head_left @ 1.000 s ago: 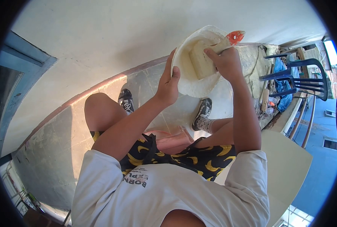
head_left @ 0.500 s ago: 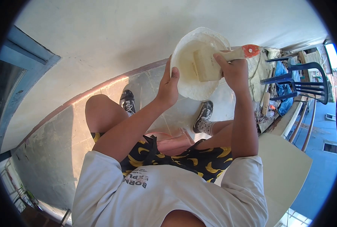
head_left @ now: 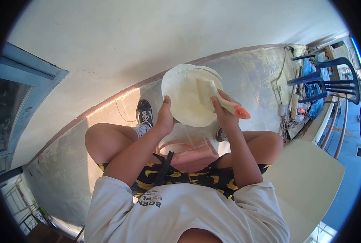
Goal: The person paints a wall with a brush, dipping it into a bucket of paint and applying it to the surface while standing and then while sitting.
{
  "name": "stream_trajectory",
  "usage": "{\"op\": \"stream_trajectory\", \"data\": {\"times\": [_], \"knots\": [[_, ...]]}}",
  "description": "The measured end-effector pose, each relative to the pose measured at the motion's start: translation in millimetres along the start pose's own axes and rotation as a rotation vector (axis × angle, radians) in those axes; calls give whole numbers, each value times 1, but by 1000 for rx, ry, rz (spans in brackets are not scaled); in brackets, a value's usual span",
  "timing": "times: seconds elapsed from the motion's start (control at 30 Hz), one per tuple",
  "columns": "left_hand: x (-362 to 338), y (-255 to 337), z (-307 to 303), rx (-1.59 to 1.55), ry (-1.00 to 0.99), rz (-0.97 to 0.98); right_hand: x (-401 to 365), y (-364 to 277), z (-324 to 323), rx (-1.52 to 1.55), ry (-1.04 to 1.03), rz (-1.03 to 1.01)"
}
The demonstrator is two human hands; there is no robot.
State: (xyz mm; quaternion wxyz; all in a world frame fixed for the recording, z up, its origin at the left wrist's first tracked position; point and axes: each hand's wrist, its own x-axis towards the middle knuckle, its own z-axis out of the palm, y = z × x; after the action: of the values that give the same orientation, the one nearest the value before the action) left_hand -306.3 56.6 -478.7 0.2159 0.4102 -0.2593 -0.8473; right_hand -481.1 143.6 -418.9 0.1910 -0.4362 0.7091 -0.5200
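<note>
A white bowl (head_left: pixel 184 95) coated in pale plaster is tilted toward me above my knees. My left hand (head_left: pixel 164 119) grips its lower left rim, thumb on the inside edge. My right hand (head_left: pixel 223 113) holds a wide putty knife (head_left: pixel 212 95) by its plaster-smeared handle with an orange-red end. The blade lies inside the bowl against its right side. I am sitting, with both shoes (head_left: pixel 144 113) on the tiled floor.
A white wall (head_left: pixel 148 36) rises just ahead, with a red skirting strip along the tiled floor (head_left: pixel 249 77). A pink seat (head_left: pixel 188 154) is under me. A dark blue plastic chair (head_left: pixel 330 81) and scattered tools stand at the right. A blue window frame (head_left: pixel 22 89) is at the left.
The bowl and both hands have come down and closer to my lap. The putty knife has turned, its handle now pointing down to the right instead of up to the right.
</note>
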Motion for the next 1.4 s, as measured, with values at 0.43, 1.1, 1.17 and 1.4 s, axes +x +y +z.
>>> {"op": "stream_trajectory", "data": {"times": [0.43, 1.1, 1.17, 1.4], "knots": [[20, 9, -25, -70, 96, 122, 6, 23, 49, 522, 220, 412], [2, -6, -86, -215, 198, 213, 6, 25, 82, 956, 185, 468], [2, -8, -92, -235, 189, 233, 17, 21, 83, 1025, 289, 472], [-1, -15, -104, -238, 215, 193, 94, 44, 106, 1058, 583, 333]]}}
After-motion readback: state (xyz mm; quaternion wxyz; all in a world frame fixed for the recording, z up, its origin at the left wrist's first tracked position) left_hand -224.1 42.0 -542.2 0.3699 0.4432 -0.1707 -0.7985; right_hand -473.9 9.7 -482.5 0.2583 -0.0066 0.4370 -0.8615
